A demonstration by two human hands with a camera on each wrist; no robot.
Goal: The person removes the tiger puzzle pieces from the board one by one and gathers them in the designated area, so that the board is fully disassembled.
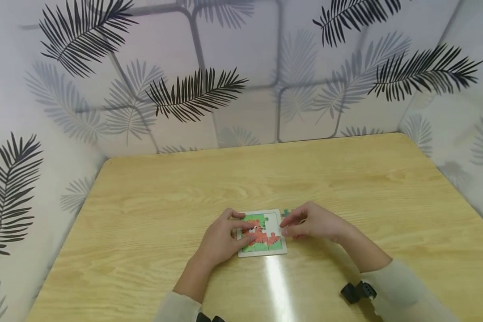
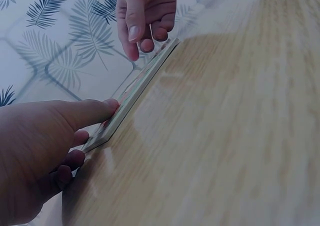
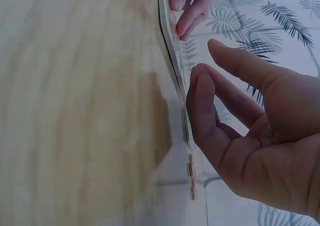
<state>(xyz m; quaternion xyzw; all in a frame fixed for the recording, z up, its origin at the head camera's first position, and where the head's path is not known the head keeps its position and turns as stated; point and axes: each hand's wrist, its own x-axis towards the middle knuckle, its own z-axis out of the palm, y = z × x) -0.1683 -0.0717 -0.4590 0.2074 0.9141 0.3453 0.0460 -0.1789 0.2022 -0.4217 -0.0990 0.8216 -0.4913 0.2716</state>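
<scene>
A small jigsaw puzzle (image 1: 260, 252) in a white frame lies flat on the table, showing an orange tiger on green. Its upper right part is bare white. My left hand (image 1: 221, 239) holds the puzzle at its left side, with the thumb (image 2: 100, 111) on top and other fingers at the edge. My right hand (image 1: 311, 221) is at the puzzle's right edge. In the right wrist view its thumb and index finger stand apart, and no piece shows between them. A green jigsaw piece (image 1: 285, 212) lies beside the frame's upper right corner, near the right fingers.
The wooden table (image 1: 165, 188) spreads around the puzzle on all sides. Behind it hangs a pale cloth (image 1: 245, 49) with a dark and grey leaf print. A black wrist strap (image 1: 359, 291) sits on the right sleeve.
</scene>
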